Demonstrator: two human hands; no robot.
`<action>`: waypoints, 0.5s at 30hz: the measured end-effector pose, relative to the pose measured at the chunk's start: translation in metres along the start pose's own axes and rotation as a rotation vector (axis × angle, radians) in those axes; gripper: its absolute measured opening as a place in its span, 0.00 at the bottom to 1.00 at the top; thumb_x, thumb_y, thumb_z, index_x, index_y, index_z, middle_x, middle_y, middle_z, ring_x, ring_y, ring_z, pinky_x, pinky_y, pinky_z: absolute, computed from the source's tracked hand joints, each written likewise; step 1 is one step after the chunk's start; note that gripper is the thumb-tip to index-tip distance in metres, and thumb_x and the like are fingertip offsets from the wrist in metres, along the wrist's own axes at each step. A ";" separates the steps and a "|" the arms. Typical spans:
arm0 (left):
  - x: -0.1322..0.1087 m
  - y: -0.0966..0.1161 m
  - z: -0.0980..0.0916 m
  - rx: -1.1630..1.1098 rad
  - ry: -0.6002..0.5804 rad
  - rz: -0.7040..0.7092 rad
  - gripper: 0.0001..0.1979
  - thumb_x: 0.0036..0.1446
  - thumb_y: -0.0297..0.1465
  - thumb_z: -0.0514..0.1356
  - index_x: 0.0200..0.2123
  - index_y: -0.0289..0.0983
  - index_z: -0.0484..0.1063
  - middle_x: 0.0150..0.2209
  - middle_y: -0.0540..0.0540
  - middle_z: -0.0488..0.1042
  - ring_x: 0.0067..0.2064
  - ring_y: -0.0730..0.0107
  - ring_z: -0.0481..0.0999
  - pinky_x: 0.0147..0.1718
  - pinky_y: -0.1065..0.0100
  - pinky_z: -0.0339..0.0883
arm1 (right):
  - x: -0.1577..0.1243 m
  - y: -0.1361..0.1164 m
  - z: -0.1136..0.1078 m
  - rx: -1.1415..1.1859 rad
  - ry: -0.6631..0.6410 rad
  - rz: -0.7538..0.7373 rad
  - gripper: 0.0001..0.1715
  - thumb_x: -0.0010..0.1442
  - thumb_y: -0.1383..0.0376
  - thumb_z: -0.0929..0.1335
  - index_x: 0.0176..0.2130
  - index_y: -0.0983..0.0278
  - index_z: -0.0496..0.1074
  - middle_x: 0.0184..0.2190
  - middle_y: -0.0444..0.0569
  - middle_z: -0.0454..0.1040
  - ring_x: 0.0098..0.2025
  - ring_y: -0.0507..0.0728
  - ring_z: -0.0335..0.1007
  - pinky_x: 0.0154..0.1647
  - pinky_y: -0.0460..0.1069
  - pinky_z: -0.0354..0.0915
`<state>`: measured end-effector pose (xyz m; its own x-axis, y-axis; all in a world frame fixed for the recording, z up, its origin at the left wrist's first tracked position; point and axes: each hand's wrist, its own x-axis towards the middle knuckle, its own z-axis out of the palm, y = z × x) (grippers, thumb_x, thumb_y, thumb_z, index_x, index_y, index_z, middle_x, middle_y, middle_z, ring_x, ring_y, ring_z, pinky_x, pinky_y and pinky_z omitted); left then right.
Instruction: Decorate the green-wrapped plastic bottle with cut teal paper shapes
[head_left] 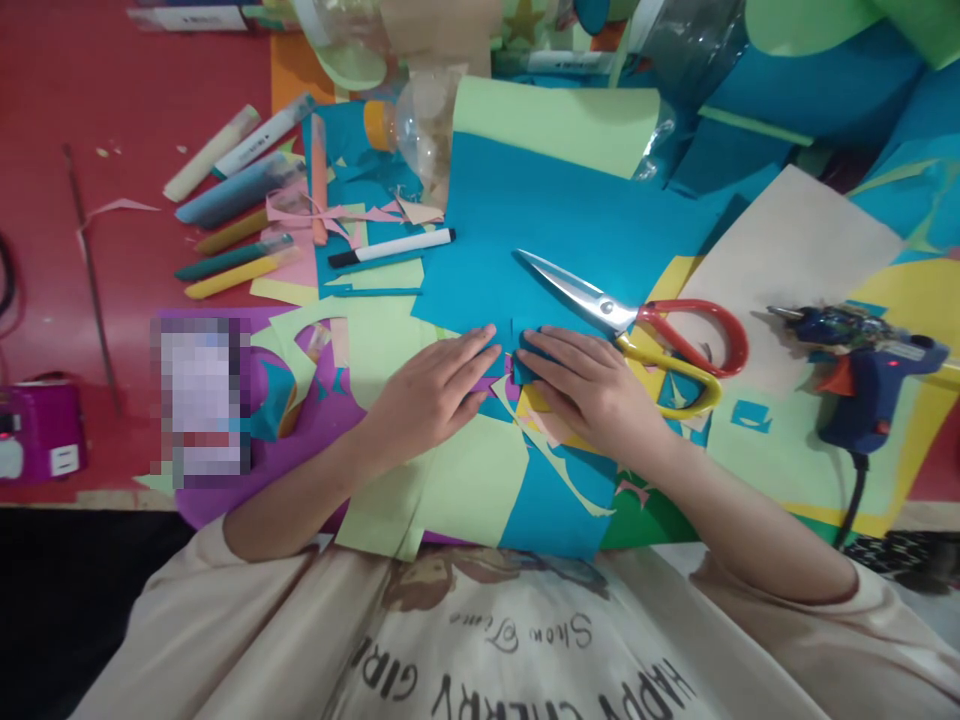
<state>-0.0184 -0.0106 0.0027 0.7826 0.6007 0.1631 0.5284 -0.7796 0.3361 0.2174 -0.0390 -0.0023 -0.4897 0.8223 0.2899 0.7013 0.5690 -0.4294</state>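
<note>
My left hand (435,390) lies flat, fingers stretched out over the lower edge of a large blue paper sheet (510,220). Facing it across a narrow gap, my right hand (600,390) also rests flat, its fingertips on a small piece of blue paper (517,340). How far that piece extends beneath the fingers is hidden. Just beyond my right hand lie scissors (619,315) with one red and one yellow handle, blades apart only slightly if at all. Below the hands are pale green paper (472,475), another blue sheet (559,495) and thin paper offcuts (559,465).
A blue glue gun (862,390) lies at the right, its cord running toward the front edge. Several markers (240,190) and a white pen (394,245) lie at the left. A phone (202,395) rests on purple paper. Plastic bottles (424,125) stand or lie at the back.
</note>
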 end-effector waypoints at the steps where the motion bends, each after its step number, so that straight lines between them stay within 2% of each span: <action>1: 0.000 0.000 0.000 -0.003 -0.007 0.009 0.20 0.68 0.30 0.50 0.61 0.31 0.61 0.62 0.31 0.66 0.63 0.56 0.68 0.57 0.55 0.68 | 0.000 0.000 0.001 0.002 0.007 -0.001 0.18 0.68 0.66 0.62 0.51 0.66 0.76 0.52 0.57 0.78 0.56 0.64 0.73 0.52 0.59 0.74; 11: -0.003 0.004 0.004 0.031 -0.084 0.055 0.24 0.69 0.34 0.48 0.63 0.30 0.60 0.63 0.33 0.67 0.65 0.54 0.65 0.59 0.52 0.63 | 0.000 0.001 0.002 0.024 0.033 0.004 0.16 0.67 0.67 0.63 0.45 0.67 0.78 0.51 0.58 0.78 0.56 0.64 0.73 0.52 0.60 0.73; 15: -0.003 0.006 0.004 0.073 -0.063 0.056 0.24 0.69 0.36 0.47 0.63 0.29 0.61 0.61 0.34 0.69 0.63 0.55 0.67 0.58 0.54 0.63 | 0.001 0.001 0.002 0.036 0.038 0.007 0.16 0.67 0.67 0.63 0.45 0.66 0.79 0.51 0.58 0.78 0.57 0.64 0.73 0.53 0.60 0.73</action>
<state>-0.0165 -0.0182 0.0006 0.8296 0.5453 0.1203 0.5039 -0.8238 0.2595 0.2164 -0.0380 -0.0040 -0.4642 0.8264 0.3187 0.6855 0.5631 -0.4615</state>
